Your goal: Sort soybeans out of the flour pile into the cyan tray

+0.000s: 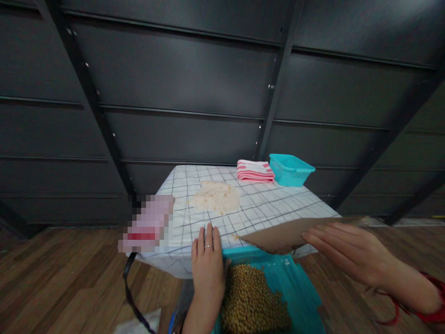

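My right hand [351, 253] grips a piece of brown cardboard [278, 234], which is held at a slant over the table's front edge. Below it, a turquoise plastic basin [295, 287] sits against that edge, partly filled with small round yellow-brown beans [252, 297]. My left hand [208, 260], wearing a ring, rests on the cloth at the edge with its fingers stretched out. Its thumb is by the basin's left rim, and whether it presses on the rim is unclear. Farther back, a pale, crumbly heap [218, 197] lies spread on the checked tablecloth [194, 227].
A folded pink-and-white towel [255, 171] and a second turquoise basin [291, 170] stand at the back right. At the left edge lies a blurred pinkish object [149, 222], with a black strap [128, 287] hanging down. Dark metal panels [187, 69] rise behind the table.
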